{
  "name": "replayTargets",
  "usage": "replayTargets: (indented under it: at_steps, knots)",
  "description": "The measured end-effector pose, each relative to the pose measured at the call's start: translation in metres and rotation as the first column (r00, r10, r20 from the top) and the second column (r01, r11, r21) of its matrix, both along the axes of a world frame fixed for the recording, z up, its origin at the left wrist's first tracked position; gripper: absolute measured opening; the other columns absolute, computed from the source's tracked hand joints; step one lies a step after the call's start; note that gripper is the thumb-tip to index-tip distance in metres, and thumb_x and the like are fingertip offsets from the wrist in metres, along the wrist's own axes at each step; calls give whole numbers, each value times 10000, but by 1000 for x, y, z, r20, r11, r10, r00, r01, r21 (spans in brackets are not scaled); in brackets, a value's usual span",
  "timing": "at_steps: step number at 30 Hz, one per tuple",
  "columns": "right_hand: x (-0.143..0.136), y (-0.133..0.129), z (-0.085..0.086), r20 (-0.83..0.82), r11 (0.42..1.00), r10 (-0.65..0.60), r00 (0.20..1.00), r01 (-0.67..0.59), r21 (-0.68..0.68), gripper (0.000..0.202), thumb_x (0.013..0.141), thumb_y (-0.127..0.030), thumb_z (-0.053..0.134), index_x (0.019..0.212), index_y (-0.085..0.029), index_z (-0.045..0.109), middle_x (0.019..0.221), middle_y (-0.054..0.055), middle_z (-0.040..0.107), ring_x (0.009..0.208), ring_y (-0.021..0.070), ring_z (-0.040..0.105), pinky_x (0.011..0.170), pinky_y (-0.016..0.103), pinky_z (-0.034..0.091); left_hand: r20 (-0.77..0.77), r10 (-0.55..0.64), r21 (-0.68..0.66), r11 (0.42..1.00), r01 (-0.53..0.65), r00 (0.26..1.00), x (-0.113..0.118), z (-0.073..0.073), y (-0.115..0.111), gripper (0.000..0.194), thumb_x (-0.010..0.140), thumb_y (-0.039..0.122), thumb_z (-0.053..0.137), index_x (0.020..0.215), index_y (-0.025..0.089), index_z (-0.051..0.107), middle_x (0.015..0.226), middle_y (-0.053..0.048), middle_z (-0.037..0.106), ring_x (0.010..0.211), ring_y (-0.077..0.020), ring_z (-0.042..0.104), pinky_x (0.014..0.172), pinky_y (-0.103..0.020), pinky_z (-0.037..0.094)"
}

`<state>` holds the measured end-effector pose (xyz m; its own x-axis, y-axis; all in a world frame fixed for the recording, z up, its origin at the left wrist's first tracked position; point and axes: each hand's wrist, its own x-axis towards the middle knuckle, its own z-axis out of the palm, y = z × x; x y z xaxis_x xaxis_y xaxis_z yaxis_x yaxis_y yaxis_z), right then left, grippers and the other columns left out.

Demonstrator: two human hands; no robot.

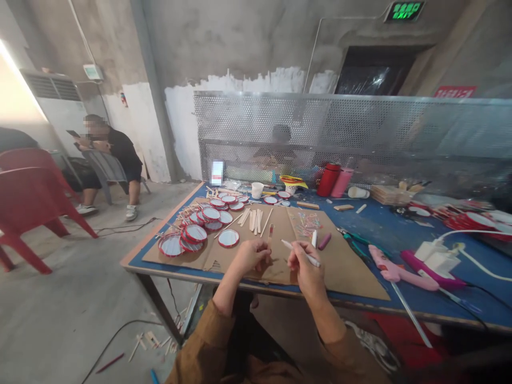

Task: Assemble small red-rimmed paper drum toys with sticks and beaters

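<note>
My left hand [253, 256] is closed on a small wooden stick [271, 231] that stands upright, its upper part reddish brown. In my right hand [307, 262] a white marker [298, 250] is gripped, its tip pointing left toward the stick. Both hands are above a brown cardboard sheet [340, 272]. Beyond them lie several bare wooden sticks [256, 221] and, to the left, a pile of round red-rimmed discs [196, 233]. One such disc [229, 238] lies alone near my left hand. Another white marker [314, 238] and a dark pink one [325, 241] are beside my right hand.
A pink glue gun [394, 269], green-handled pliers [356, 242] and a power strip [432, 266] lie right. Red [328, 180] and pink [342, 183] bottles stand behind, near a white cup [257, 190]. A perforated metal screen [248, 122] borders the back. A person [116, 154] sits left.
</note>
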<state>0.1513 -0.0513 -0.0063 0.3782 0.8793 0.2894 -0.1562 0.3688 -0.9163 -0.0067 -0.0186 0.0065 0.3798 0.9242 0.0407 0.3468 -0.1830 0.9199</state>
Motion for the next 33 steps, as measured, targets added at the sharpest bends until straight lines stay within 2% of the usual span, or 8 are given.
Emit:
replayTargets:
  at_steps: [6,11,16,19,22,25,29,33]
  knots:
    - [1,-3,-6,66,999,-8,998,10,-32,287,753,-424,655,878,-172,598,572,-35,574,463,98,526,377,166,362,-63,-12,54,998,15,998,-1,1,-2,196,775,278,482,659,149,572,654,-9,675,339,-52,467,343,-152,308]
    - [15,-4,-1,489,997,77,869,-63,-45,223,801,-349,597,949,-184,616,682,-7,649,551,131,592,495,224,476,-58,-47,42,998,50,997,-1,-5,3,196,785,294,450,710,161,572,691,-8,689,324,-63,459,327,-169,296]
    - [71,7,19,910,968,-228,346,-23,252,226,866,-187,491,1066,-200,595,1013,68,669,955,211,611,837,347,479,-77,-24,84,996,30,997,-1,-7,4,186,794,313,459,697,175,537,635,18,654,334,-66,473,348,-163,297]
    - [116,21,23,957,960,-277,-85,22,280,318,845,-62,440,1098,-183,589,958,86,664,928,223,581,829,349,446,-57,9,83,997,-4,998,-1,-6,3,182,793,322,466,686,181,510,522,43,571,347,-81,494,360,-162,317]
    - [149,32,19,904,921,-254,-343,200,334,304,818,-24,443,1019,-159,627,876,107,662,830,235,578,710,327,419,-43,39,60,998,-36,998,-1,-5,2,162,789,318,469,699,190,509,415,68,469,346,-101,500,358,-164,334]
    - [164,38,12,883,879,-273,-383,273,390,355,821,-24,431,1094,-166,610,891,93,665,789,223,584,659,313,387,-19,66,39,997,-65,998,-1,-6,3,141,784,309,473,715,194,516,391,76,455,328,-102,484,345,-166,327]
    - [165,41,10,856,757,-456,-242,400,516,293,885,-108,401,1105,-145,592,902,93,656,793,212,583,685,306,387,-31,84,22,996,-83,996,-1,-5,3,154,788,294,466,680,192,507,385,72,470,309,-92,464,337,-161,311]
    - [153,40,15,878,833,-456,-144,278,478,211,900,-135,429,972,-157,625,872,76,644,825,204,566,719,300,386,-55,77,21,997,-76,996,0,-1,3,170,804,297,447,687,193,511,377,72,469,308,-90,463,336,-155,305]
